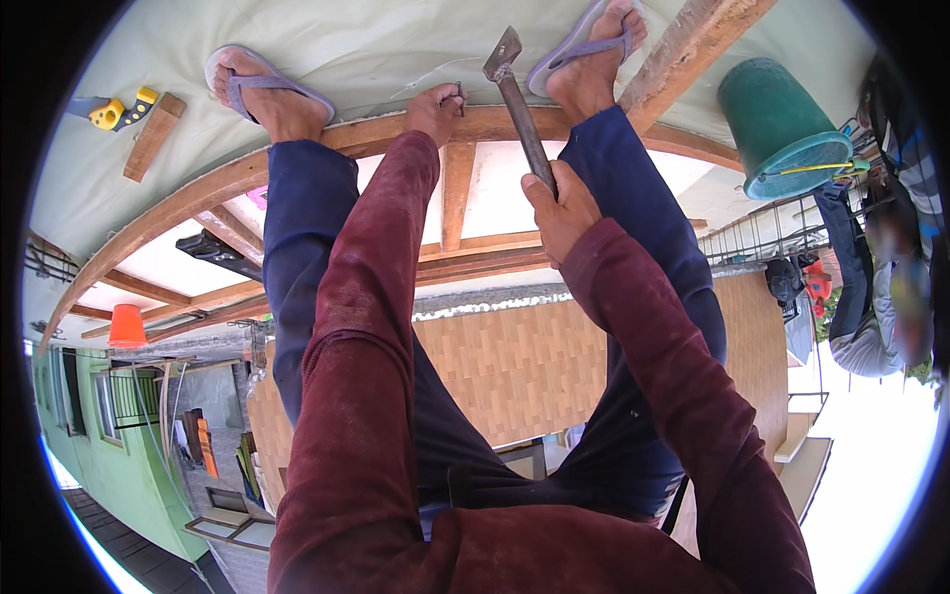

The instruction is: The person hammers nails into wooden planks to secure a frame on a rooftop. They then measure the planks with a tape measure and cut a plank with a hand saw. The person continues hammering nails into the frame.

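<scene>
My right hand (566,213) is closed round the handle of a metal hammer (524,114), whose worn head points up and away, between my feet. To its left, my left hand (433,111) is pinched on a small dark nail (459,93) at the far edge of a curved-looking wooden beam (485,123). The nail stands roughly upright between thumb and fingers; its lower end is hard to make out. Hammer and nail are apart. A crosspiece (457,193) meets the beam just below my left hand.
My feet in flip-flops stand on pale sheeting (396,45) beyond the beam. A yellow-handled saw (111,113) and a wood offcut (154,137) lie left. Rightward are a thick timber (688,59), a green bucket (767,119) and another person (871,307). An orange bucket (127,326) is lower left.
</scene>
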Demonstrator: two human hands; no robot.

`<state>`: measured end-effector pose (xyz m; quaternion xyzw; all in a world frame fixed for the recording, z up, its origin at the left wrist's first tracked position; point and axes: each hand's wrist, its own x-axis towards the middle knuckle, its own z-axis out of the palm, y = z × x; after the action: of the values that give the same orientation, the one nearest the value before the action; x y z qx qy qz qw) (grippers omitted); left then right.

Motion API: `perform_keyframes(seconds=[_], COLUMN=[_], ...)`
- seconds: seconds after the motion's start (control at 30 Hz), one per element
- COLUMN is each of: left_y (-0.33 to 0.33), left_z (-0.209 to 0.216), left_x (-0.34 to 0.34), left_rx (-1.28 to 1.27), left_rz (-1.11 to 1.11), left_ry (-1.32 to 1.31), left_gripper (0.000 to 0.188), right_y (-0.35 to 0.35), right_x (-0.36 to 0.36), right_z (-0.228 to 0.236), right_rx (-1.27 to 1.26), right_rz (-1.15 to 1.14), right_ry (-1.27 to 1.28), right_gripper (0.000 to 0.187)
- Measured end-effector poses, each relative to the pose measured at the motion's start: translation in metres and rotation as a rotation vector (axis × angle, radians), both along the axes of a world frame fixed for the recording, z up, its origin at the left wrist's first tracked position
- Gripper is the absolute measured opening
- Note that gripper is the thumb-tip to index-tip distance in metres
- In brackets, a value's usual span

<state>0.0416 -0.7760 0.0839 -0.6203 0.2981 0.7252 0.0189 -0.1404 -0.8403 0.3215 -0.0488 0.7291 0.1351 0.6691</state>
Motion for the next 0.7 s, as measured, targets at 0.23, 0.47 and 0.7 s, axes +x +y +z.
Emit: perform_keyframes(seconds=[0.23,0.47,0.7], left_y=[0.004,-0.004,-0.006], left_z=[-0.005,-0.003,-0.001], left_x=[0.007,0.008,0.009], left_rx=[-0.037,-0.048,-0.068], left_rz=[-0.015,-0.125,-0.144], left_ry=[-0.03,-0.077,-0.069], left_gripper=[0.01,0.011,0.012], right_y=[-0.002,-0.002,-0.011], right_x=[-0.003,-0.004,-0.001], right_z=[-0.009,-0.018,-0.038], right_rx=[-0.104,-0.078,-0.175], right_rz=[0.247,0.294,0.336], right_ry=[-0.003,-0.02,-0.012], right_gripper=[0.039,0.04,0.037])
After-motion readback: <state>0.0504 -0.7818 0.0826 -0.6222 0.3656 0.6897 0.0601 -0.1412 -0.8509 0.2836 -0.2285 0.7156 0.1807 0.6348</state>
